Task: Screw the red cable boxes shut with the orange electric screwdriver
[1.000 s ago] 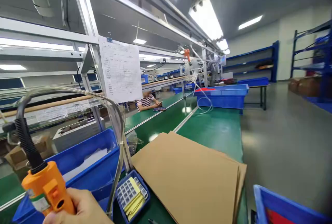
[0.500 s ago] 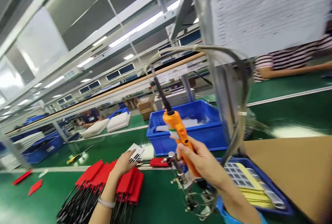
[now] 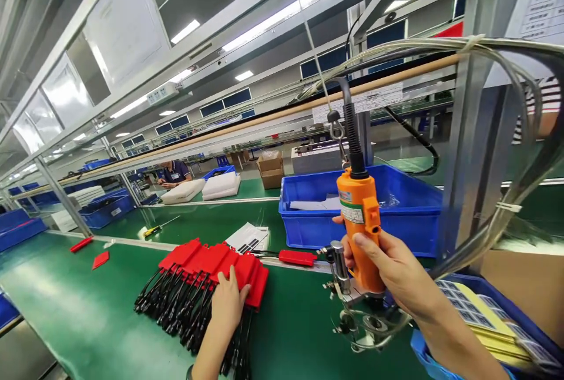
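Observation:
My right hand [image 3: 388,256] is wrapped round an orange power tool [image 3: 359,227], which hangs upright from a cord, with a black cable at its top. Below the tool is a metal fixture [image 3: 352,309] with rings and clamps. My left hand [image 3: 229,298] rests with fingers spread on a row of red flat pieces [image 3: 215,259] that have black cables [image 3: 176,303] trailing toward me. Behind them lie printed white sheets [image 3: 249,237]. One more red piece [image 3: 297,258] lies between the row and the fixture.
A blue bin [image 3: 317,230] with white material stands behind the tool. At right, a blue tray [image 3: 471,277] holds yellow-edged sheets, beside a metal post [image 3: 467,133]. A yellow screwdriver [image 3: 153,230] and small red pieces [image 3: 100,260] lie left. A person sits in the background.
The view has swung right to left, so things sit farther right. My left hand has moved from the white sheets onto the red pieces. The orange tool now hangs more upright in my right hand.

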The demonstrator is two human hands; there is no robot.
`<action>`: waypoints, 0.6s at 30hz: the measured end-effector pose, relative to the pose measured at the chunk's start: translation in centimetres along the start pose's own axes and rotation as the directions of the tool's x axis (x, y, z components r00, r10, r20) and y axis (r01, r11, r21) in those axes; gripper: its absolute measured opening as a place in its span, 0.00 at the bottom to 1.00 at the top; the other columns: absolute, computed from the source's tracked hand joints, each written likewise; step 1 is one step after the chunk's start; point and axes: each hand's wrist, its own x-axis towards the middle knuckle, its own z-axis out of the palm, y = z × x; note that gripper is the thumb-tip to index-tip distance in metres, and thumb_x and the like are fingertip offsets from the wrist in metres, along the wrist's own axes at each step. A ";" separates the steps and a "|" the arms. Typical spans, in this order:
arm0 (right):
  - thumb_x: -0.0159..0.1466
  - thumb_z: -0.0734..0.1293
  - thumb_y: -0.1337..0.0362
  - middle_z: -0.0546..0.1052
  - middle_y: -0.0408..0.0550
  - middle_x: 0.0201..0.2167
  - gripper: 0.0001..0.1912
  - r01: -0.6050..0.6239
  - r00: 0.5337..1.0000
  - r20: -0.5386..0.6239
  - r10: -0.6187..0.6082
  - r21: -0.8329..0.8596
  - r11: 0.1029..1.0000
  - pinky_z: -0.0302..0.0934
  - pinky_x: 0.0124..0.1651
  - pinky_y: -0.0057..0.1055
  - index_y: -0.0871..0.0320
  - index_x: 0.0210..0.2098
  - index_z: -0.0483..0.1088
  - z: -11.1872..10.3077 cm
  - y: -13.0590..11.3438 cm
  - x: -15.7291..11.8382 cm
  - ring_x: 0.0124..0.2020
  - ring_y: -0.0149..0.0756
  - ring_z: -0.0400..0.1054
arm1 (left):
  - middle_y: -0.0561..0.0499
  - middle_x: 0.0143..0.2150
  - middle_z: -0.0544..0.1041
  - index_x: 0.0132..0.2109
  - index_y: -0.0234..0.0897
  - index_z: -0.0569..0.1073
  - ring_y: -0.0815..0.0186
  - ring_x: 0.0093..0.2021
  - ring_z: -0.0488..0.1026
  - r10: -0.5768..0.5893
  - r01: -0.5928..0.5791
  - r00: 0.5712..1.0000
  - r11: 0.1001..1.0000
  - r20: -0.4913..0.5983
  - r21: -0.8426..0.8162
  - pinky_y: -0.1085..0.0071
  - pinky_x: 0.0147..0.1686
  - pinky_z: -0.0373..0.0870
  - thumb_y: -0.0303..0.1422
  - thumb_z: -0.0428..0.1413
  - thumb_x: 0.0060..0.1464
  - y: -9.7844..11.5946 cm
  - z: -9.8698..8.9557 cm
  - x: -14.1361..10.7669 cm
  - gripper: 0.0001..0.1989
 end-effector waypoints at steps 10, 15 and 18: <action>0.58 0.64 0.46 0.69 0.39 0.19 0.27 0.111 0.980 -0.169 -0.104 0.032 0.993 0.61 0.21 0.26 0.60 0.48 0.68 2.7 0.8 0.9 0.18 0.28 0.62 | 0.41 0.45 0.68 0.58 0.40 0.66 0.53 0.44 0.69 0.408 -0.412 0.911 0.900 -0.055 -0.144 0.62 0.42 0.68 0.38 0.51 0.57 4.9 -3.0 -3.8 0.22; 0.61 0.61 0.46 0.68 0.38 0.18 0.26 0.151 0.959 -0.236 -0.157 -0.043 0.988 0.61 0.21 0.27 0.61 0.48 0.68 4.1 2.2 1.1 0.17 0.28 0.62 | 0.43 0.44 0.66 0.57 0.48 0.68 0.53 0.45 0.67 0.585 -0.538 0.805 0.790 0.100 -0.293 0.61 0.43 0.68 0.37 0.57 0.53 8.8 0.0 -5.4 0.23; 0.61 0.61 0.47 0.68 0.38 0.18 0.25 0.144 0.954 -0.256 -0.156 -0.065 0.987 0.62 0.22 0.27 0.60 0.47 0.68 4.5 3.0 0.8 0.17 0.28 0.61 | 0.44 0.44 0.65 0.57 0.49 0.69 0.56 0.44 0.68 0.593 -0.527 0.795 0.779 0.127 -0.341 0.63 0.43 0.68 0.37 0.59 0.50 9.0 1.1 -5.4 0.25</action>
